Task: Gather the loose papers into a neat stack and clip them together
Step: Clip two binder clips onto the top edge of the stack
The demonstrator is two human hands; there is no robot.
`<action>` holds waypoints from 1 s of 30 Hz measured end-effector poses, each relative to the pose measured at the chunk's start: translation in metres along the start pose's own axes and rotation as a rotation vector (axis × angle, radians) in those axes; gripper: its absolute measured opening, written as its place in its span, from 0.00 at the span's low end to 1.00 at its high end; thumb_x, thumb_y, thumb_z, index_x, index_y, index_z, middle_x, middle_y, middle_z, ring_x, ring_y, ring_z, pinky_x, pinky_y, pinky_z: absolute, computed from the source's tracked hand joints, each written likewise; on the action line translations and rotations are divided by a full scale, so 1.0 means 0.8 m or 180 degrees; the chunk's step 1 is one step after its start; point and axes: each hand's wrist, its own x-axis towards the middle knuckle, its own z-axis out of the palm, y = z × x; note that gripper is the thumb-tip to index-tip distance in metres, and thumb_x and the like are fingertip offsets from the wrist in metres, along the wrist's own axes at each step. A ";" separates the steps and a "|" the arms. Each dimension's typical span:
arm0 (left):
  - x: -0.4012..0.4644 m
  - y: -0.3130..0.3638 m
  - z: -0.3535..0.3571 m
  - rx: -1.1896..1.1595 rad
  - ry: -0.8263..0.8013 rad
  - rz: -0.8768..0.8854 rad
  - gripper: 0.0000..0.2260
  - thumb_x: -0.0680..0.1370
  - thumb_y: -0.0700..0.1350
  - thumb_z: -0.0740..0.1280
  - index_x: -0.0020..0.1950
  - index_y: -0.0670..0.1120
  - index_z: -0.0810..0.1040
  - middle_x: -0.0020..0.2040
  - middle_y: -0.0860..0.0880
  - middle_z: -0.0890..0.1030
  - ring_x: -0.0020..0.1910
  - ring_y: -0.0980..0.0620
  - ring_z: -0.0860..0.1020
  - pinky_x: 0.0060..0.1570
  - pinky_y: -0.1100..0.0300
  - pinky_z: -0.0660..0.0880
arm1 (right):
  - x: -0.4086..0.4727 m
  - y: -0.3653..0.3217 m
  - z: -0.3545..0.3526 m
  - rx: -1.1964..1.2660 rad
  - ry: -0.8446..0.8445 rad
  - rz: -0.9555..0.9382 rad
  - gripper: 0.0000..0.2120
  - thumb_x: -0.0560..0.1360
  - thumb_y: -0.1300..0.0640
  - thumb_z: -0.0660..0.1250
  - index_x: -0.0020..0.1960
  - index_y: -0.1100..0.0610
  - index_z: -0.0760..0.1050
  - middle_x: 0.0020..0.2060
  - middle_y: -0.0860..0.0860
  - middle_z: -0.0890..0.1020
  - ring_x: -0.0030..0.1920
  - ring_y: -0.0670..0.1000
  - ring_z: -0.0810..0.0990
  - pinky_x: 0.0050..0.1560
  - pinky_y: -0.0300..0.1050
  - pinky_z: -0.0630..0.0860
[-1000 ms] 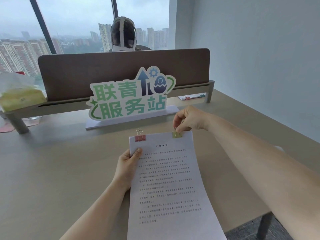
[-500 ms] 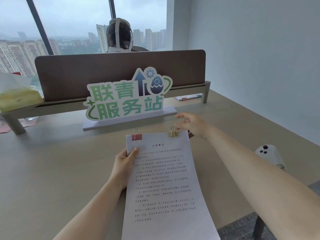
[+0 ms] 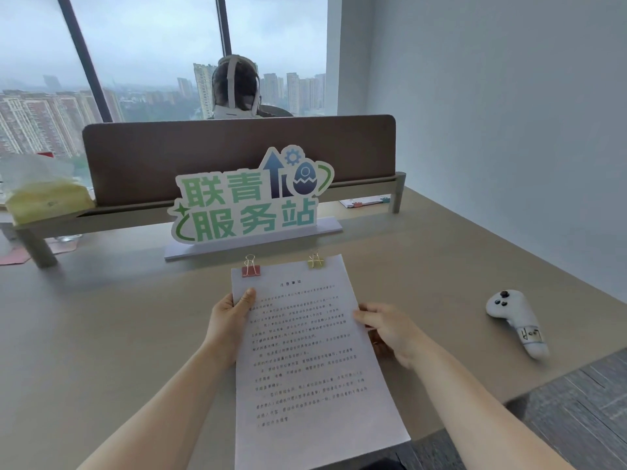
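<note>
Fingers of the left hand [image 3: 228, 320] pinch the paper stack [image 3: 305, 351] by its left edge, thumb on top; right hand [image 3: 390, 329] grips the right edge. Stack looks light and floppy, so edge holds seem best. Beyond the fingers: two clips, red clip [image 3: 251, 269] and yellow clip [image 3: 316, 262], on the top edge, over the table [image 3: 118, 317].
</note>
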 end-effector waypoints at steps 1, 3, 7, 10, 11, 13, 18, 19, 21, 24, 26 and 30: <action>-0.001 0.004 -0.004 0.0041 0.0051 -0.0010 0.12 0.79 0.47 0.66 0.54 0.39 0.77 0.48 0.36 0.84 0.45 0.36 0.83 0.47 0.40 0.80 | -0.004 0.002 0.004 -0.0010 -0.0077 0.0008 0.10 0.81 0.59 0.63 0.53 0.58 0.83 0.46 0.55 0.87 0.43 0.54 0.86 0.40 0.46 0.81; -0.003 0.013 -0.011 0.0139 0.0136 -0.0030 0.14 0.79 0.48 0.67 0.56 0.38 0.77 0.49 0.36 0.84 0.46 0.35 0.83 0.47 0.39 0.80 | -0.008 0.005 0.014 -0.0029 -0.0171 -0.0014 0.10 0.81 0.61 0.62 0.55 0.59 0.82 0.47 0.55 0.87 0.47 0.55 0.87 0.45 0.49 0.82; -0.004 0.028 -0.029 0.0374 0.0231 -0.0316 0.11 0.80 0.49 0.64 0.56 0.43 0.77 0.49 0.38 0.85 0.46 0.36 0.84 0.49 0.38 0.80 | -0.005 0.005 0.041 -0.0181 0.0041 -0.0102 0.08 0.80 0.63 0.62 0.49 0.60 0.80 0.42 0.54 0.87 0.43 0.55 0.86 0.47 0.50 0.82; -0.008 0.033 -0.046 0.0541 0.0225 -0.0531 0.11 0.81 0.49 0.62 0.57 0.45 0.77 0.49 0.39 0.85 0.47 0.37 0.84 0.52 0.37 0.78 | 0.001 0.005 0.065 -0.0166 0.0209 -0.0120 0.07 0.80 0.64 0.63 0.46 0.62 0.79 0.42 0.58 0.86 0.41 0.57 0.85 0.46 0.54 0.82; -0.012 0.035 -0.054 0.0575 0.0234 -0.0561 0.11 0.81 0.49 0.62 0.58 0.44 0.77 0.49 0.39 0.85 0.47 0.38 0.84 0.52 0.38 0.79 | 0.004 0.005 0.073 -0.0161 0.0254 -0.0158 0.06 0.79 0.65 0.63 0.47 0.63 0.79 0.43 0.60 0.86 0.41 0.58 0.84 0.46 0.55 0.81; -0.021 0.035 -0.070 0.0603 0.0248 -0.0619 0.11 0.81 0.49 0.62 0.59 0.44 0.77 0.50 0.39 0.85 0.48 0.38 0.84 0.52 0.38 0.79 | 0.008 0.006 0.088 -0.0255 0.0355 -0.0268 0.06 0.78 0.65 0.63 0.47 0.65 0.79 0.43 0.62 0.85 0.40 0.57 0.82 0.43 0.52 0.78; -0.059 0.026 -0.114 0.0562 0.0317 -0.0707 0.12 0.81 0.48 0.63 0.60 0.45 0.77 0.49 0.40 0.86 0.47 0.38 0.84 0.50 0.39 0.80 | 0.013 0.005 0.130 -0.0193 0.0440 -0.0375 0.08 0.77 0.66 0.62 0.41 0.62 0.77 0.35 0.56 0.79 0.36 0.53 0.76 0.38 0.45 0.70; -0.067 0.024 -0.123 0.0517 0.0336 -0.0701 0.11 0.81 0.47 0.63 0.60 0.44 0.77 0.49 0.39 0.85 0.47 0.37 0.84 0.49 0.39 0.80 | 0.016 0.006 0.139 -0.0170 0.0431 -0.0380 0.08 0.77 0.65 0.62 0.42 0.64 0.76 0.35 0.56 0.78 0.36 0.53 0.75 0.38 0.45 0.70; -0.085 0.022 -0.138 0.0429 0.0329 -0.0661 0.10 0.81 0.46 0.63 0.60 0.43 0.77 0.50 0.38 0.85 0.47 0.36 0.84 0.48 0.39 0.80 | 0.023 0.007 0.156 -0.0150 0.0442 -0.0421 0.08 0.77 0.63 0.62 0.46 0.69 0.74 0.35 0.56 0.77 0.36 0.53 0.74 0.39 0.47 0.69; -0.102 0.026 -0.161 0.0428 0.0416 -0.0595 0.08 0.82 0.45 0.61 0.58 0.44 0.76 0.50 0.38 0.85 0.46 0.36 0.84 0.44 0.42 0.81 | 0.032 0.002 0.186 -0.0193 0.0512 -0.0509 0.10 0.77 0.61 0.61 0.49 0.70 0.73 0.35 0.56 0.76 0.36 0.53 0.72 0.38 0.47 0.67; -0.108 0.030 -0.178 0.0567 0.0531 -0.0463 0.08 0.82 0.45 0.62 0.57 0.44 0.76 0.49 0.39 0.85 0.44 0.37 0.85 0.42 0.45 0.82 | 0.036 -0.003 0.209 -0.0166 0.0497 -0.0561 0.10 0.78 0.61 0.61 0.49 0.68 0.75 0.36 0.56 0.77 0.36 0.53 0.73 0.38 0.47 0.67; -0.114 0.042 -0.213 0.1126 0.0876 -0.0131 0.08 0.81 0.45 0.64 0.53 0.42 0.78 0.42 0.43 0.85 0.35 0.46 0.85 0.31 0.56 0.79 | 0.050 -0.006 0.257 -0.0168 0.0395 -0.0567 0.10 0.78 0.59 0.61 0.48 0.66 0.76 0.36 0.56 0.79 0.37 0.53 0.74 0.38 0.47 0.69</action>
